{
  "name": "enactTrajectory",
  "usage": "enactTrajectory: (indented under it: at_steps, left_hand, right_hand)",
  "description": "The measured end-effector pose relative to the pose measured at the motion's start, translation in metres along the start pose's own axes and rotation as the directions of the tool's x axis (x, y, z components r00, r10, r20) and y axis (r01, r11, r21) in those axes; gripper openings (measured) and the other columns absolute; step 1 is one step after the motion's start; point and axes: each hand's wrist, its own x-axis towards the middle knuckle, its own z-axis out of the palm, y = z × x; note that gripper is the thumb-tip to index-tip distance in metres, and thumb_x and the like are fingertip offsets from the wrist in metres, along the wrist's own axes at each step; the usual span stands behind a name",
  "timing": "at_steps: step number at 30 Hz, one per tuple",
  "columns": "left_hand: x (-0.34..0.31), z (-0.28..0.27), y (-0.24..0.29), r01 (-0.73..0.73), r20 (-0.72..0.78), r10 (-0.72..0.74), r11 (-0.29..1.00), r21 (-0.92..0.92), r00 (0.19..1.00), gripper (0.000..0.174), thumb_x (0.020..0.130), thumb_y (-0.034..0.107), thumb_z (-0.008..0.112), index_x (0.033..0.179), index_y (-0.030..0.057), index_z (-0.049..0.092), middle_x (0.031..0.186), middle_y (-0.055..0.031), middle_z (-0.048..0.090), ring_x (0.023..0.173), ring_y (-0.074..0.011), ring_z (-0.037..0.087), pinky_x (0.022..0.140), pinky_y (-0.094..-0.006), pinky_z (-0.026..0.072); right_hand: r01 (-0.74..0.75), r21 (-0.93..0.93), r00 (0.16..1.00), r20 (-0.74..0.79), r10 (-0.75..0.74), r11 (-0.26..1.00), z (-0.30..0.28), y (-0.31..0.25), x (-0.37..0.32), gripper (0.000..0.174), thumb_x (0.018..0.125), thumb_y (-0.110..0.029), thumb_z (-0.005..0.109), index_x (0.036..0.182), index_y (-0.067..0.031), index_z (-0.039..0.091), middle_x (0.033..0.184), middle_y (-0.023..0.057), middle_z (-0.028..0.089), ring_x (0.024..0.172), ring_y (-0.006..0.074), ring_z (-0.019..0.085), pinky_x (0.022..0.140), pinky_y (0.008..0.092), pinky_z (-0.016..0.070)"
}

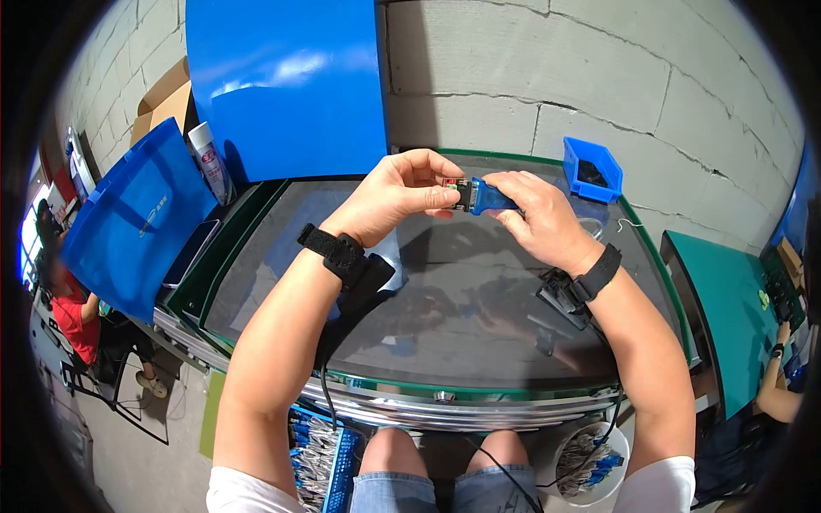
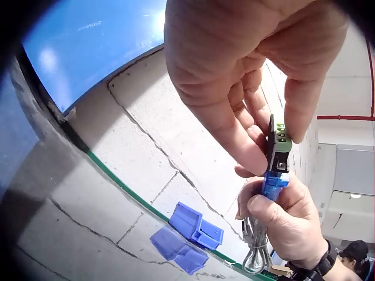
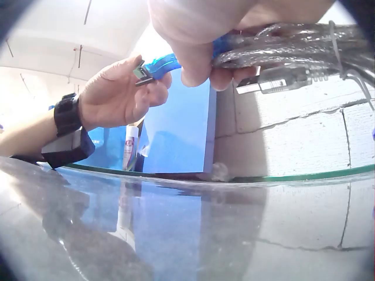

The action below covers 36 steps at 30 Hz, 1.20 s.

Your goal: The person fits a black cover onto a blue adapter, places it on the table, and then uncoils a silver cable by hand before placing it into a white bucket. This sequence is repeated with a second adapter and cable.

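Note:
Above the dark table [image 1: 479,333], my left hand [image 1: 389,198] pinches a small circuit board with a green terminal block [image 2: 283,139] between thumb and fingers. My right hand [image 1: 547,218] grips the blue connector [image 1: 491,198] of a USB serial cable. The board and the connector meet end to end, in line between the two hands. A tied bundle of grey cable [image 2: 256,249] hangs under the right hand in the left wrist view. Its metal USB plug [image 3: 248,85] sticks out below the fingers in the right wrist view.
A blue bin [image 1: 592,171] with dark contents stands at the back right corner. At the left are a spray can [image 1: 210,161] and a blue folder-like panel [image 1: 141,218]. Below the table edge, a blue basket [image 1: 342,470] and a white bucket [image 1: 623,445] hold cables.

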Motion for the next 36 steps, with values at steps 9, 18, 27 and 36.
enactTrajectory:
  at_steps: [9,18,27,36]
  left_hand:
    - [-0.0009,-0.0013,-0.0002,-0.030,-0.016,0.031,0.999,0.041,0.999,0.030,0.077,0.016,0.074,0.100,0.0017,0.061,0.091,-0.0062,0.065,0.082,-0.0144,0.063,0.077,-0.0295,0.0522]
    - [-0.0006,0.0031,-0.0005,0.013,-0.019,-0.013,0.999,0.033,1.000,0.030,0.075,0.013,0.076,0.098,0.0016,0.060,0.086,-0.0047,0.064,0.078,-0.0130,0.062,0.073,-0.0268,0.0512]
    - [-0.0006,0.0018,0.0007,-0.001,-0.083,0.008,0.996,0.084,0.997,0.028,0.075,0.011,0.076,0.096,0.0006,0.062,0.084,-0.0058,0.065,0.075,-0.0130,0.062,0.072,-0.0265,0.0508]
    - [0.0017,0.0017,-0.0018,-0.021,-0.125,0.030,0.997,0.072,0.992,0.025,0.075,0.007,0.074,0.096,-0.0011,0.062,0.081,-0.0056,0.064,0.073,-0.0121,0.061,0.069,-0.0253,0.0503]
  right_hand:
    - [0.006,-0.053,1.000,-0.020,-0.007,0.999,-0.0003,-0.0030,0.0004,0.037,0.073,-0.004,0.064,0.109,-0.0087,0.057,0.096,0.0105,0.062,0.088,0.0315,0.058,0.075,0.0419,0.0489]
    - [-0.003,-0.056,1.000,-0.007,0.003,0.998,-0.0004,-0.0046,0.0012,0.037,0.073,-0.005,0.065,0.109,-0.0092,0.057,0.095,0.0102,0.062,0.086,0.0309,0.058,0.074,0.0415,0.0497]
    - [0.005,-0.098,1.000,-0.026,-0.008,0.995,-0.0021,-0.0072,0.0032,0.036,0.073,-0.006,0.065,0.108,-0.0096,0.057,0.090,0.0093,0.062,0.085,0.0301,0.058,0.073,0.0408,0.0496]
    - [-0.009,-0.124,0.997,-0.079,-0.001,0.992,-0.0004,-0.0072,0.0042,0.034,0.073,-0.006,0.064,0.107,-0.0098,0.058,0.087,0.0090,0.060,0.086,0.0294,0.058,0.073,0.0408,0.0496]
